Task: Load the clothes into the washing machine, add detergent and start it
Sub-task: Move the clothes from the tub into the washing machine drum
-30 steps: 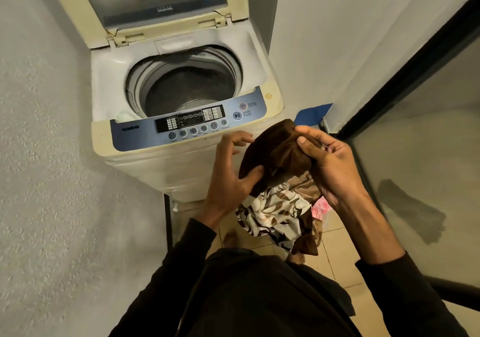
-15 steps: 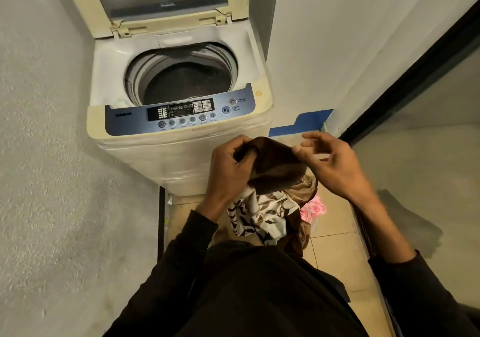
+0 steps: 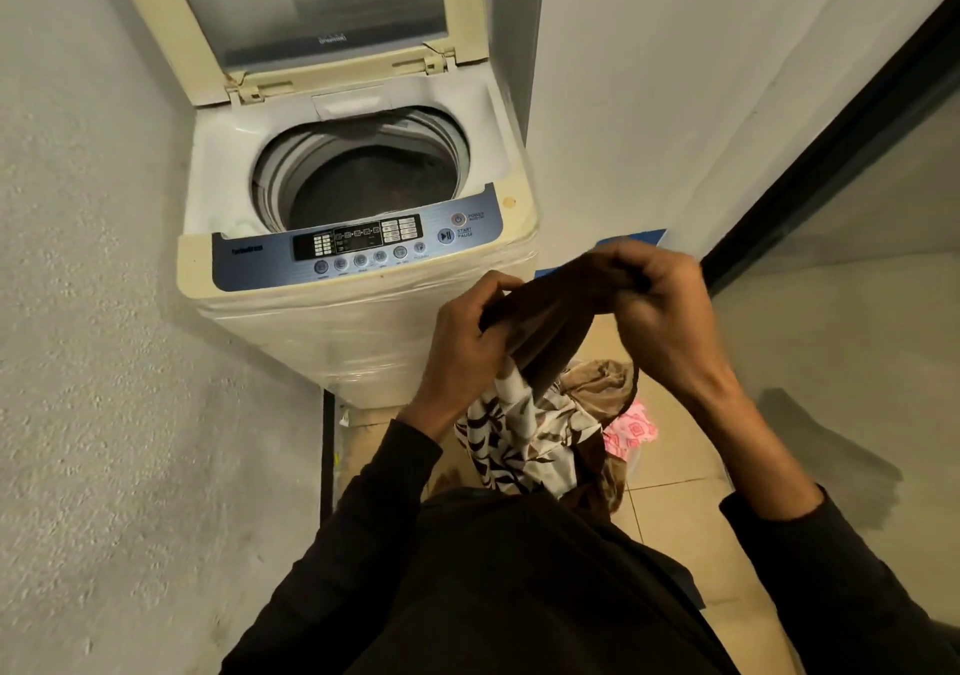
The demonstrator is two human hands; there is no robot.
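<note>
Loading step: a brown garment (image 3: 550, 321) is gripped by left hand (image 3: 462, 341) and right hand (image 3: 660, 321) beside the open washing machine (image 3: 358, 321); next, it likely needs lifting into the drum (image 3: 363, 180).

Both hands, left hand (image 3: 462, 341) and right hand (image 3: 660, 321), are gripping a brown garment (image 3: 550, 321) between them, the open washing machine (image 3: 353, 269) standing just beyond the fingers (image 3: 498, 287)

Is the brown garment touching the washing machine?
Apart. The head view shows the brown garment gripped by both hands in front of the washing machine, clear of its front.

Clothes (image 3: 540, 440) before washing machine (image 3: 358, 310) — floor-level.
</note>
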